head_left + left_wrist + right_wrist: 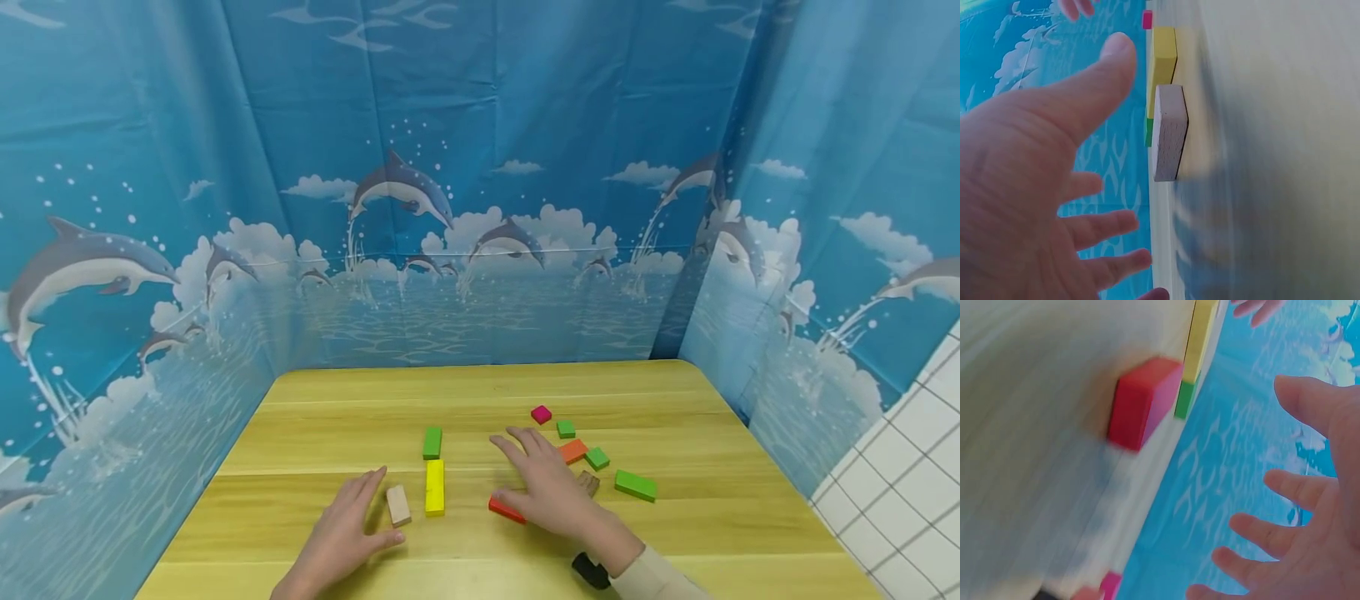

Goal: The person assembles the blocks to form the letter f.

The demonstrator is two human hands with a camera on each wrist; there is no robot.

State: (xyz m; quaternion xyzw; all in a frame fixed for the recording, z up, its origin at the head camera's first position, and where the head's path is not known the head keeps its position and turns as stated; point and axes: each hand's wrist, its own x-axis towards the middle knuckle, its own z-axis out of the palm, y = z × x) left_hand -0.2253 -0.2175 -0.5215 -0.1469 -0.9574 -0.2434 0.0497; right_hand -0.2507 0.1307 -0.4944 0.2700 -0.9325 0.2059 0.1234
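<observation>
My left hand (341, 527) is spread beside a plain wooden block (399, 505), fingers apart and holding nothing. In the left wrist view that pale block (1170, 134) stands just past the thumb. A yellow block (435, 487) lies to its right, with a green block (432, 443) right beyond it. My right hand (551, 487) hovers with spread fingers over a red block (507, 509), which it partly covers in the head view. The right wrist view shows the red block (1144, 403) apart from the thumb and fingers. A brown block (588, 482) is partly hidden behind this hand.
Past the right hand lie an orange block (573, 451), two small green blocks (566, 429), a magenta block (541, 414) and a longer green block (636, 485). A black object (591, 572) is by the right wrist. Dolphin-print curtains (480, 317) enclose the wooden table (337, 400).
</observation>
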